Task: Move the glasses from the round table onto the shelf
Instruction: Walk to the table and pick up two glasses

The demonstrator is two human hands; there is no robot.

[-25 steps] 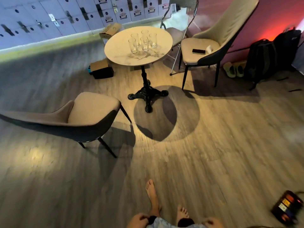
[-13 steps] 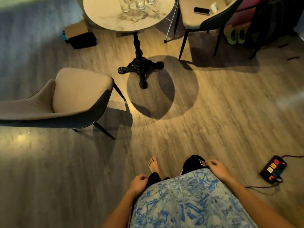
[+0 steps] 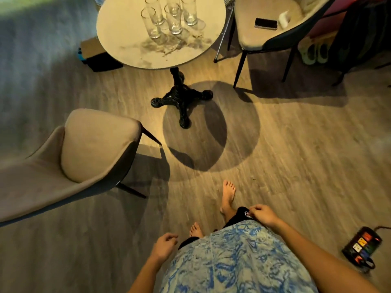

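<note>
Several tall clear glasses [image 3: 167, 17] stand grouped on the round pale table [image 3: 127, 43] at the top of the view, on a black pedestal foot [image 3: 182, 98]. My left hand [image 3: 163, 247] hangs low at my hip, fingers loosely curled, holding nothing. At my other hip, my right hand [image 3: 262, 214] also has curled fingers and is empty. Both hands are far from the table. No shelf is in view.
A beige chair [image 3: 88, 149] stands at the left, between me and the table. Another chair [image 3: 264, 32] at the top right carries a phone [image 3: 266, 23]. A power strip [image 3: 361, 246] lies on the floor at right; boxes [image 3: 99, 58] sit under the table's left side.
The view has moved closer to the table and tilted down. My hands and blue shirt have come into view, and my right foot has stepped forward.
</note>
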